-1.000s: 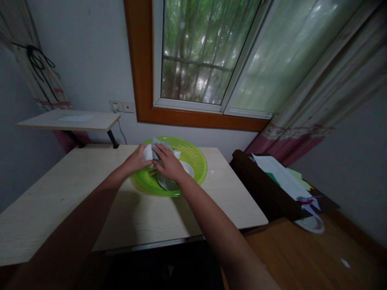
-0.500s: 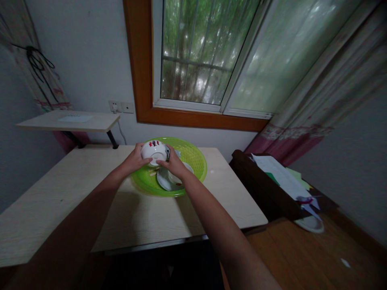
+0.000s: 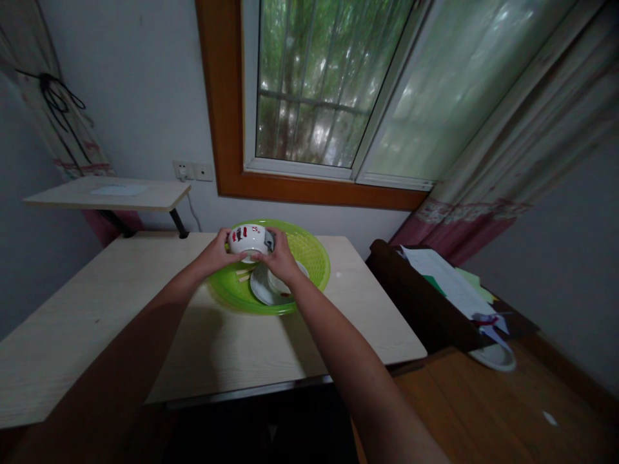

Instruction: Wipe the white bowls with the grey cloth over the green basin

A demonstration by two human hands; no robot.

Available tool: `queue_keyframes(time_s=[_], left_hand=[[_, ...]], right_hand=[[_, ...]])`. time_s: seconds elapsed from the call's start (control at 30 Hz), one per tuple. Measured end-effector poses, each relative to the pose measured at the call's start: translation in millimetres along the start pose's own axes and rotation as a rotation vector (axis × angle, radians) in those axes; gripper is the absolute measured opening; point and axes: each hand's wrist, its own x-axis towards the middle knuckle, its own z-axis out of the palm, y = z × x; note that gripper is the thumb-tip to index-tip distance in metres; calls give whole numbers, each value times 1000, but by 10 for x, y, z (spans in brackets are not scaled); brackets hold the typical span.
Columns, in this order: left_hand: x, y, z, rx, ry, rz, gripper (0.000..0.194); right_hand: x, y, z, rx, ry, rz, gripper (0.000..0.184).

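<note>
A white bowl [image 3: 246,241] with red and dark markings is held above a round green plastic basket [image 3: 314,258] on a pale wooden table [image 3: 120,309]. My left hand [image 3: 216,253] grips the bowl's left side. Fingers of my right hand [image 3: 278,258] curl round its right side, with a bit of grey cloth [image 3: 269,240] pinched against the bowl. Inside the basket, below my right hand, lie a white plate [image 3: 260,291], a smaller white dish [image 3: 280,283] and wooden chopsticks [image 3: 243,273].
A small side table [image 3: 106,192] stands at the back left under a wall socket [image 3: 192,171]. A dark chair or cabinet with papers [image 3: 449,283] sits right of the table. A window and curtain [image 3: 512,167] lie behind.
A second ago my hands were wiping in the basket with the cloth over the bowl. The bowl has since been turned so its outside shows and lifted slightly, both hands still on it.
</note>
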Motion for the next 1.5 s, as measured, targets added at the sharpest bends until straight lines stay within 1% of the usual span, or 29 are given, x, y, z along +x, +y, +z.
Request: queue_keyframes(time_s=[0.13,0.2,0.3,0.5,0.63,0.73,0.83,0.9,1.03,1.13,1.2,1.27,1.33,1.43,1.5], left_hand=[[-7,13,30,50,15,51,78],[-21,59,31,97,5,85,81],[-43,151,19,183,-35,127,76],[-65,255,-3,279,-54,89,68],[-78,276,-15,279,-70,76,63],[-91,305,-28,293,-75,67,58],[-98,330,-35,298,-70,42,54],[-96,335,-33,293,-49,32,56],[-86,318,-23,261,-22,28,61],[-88,307,-22,245,-25,4,64],[-92,305,-26,254,-18,-10,66],[-93,305,-30,269,-6,-23,66],[-90,294,-33,271,16,-36,68],[-73,249,-34,233,71,-43,70],[-58,208,-32,205,100,-49,69]], right_hand=[[-15,-91,-65,-137,-29,-144,68],[-29,-118,-76,-191,-56,-195,67],[-38,-116,-65,-242,-83,-238,70],[-32,-112,-51,-263,-121,-277,71],[-61,-219,-56,-290,-175,-369,70],[-91,-329,-31,-341,-255,-455,64],[-106,-408,7,-368,-313,-483,58],[-101,-420,21,-357,-290,-453,57],[-65,-352,6,-292,-173,-340,58],[-32,-261,-31,-228,-95,-188,61],[-15,-203,-61,-194,-70,-65,65],[-6,-154,-90,-146,-69,39,66],[-3,-116,-110,-86,-95,100,66],[-6,-66,-110,-28,-126,126,68],[-9,-33,-92,-3,-125,125,72]])
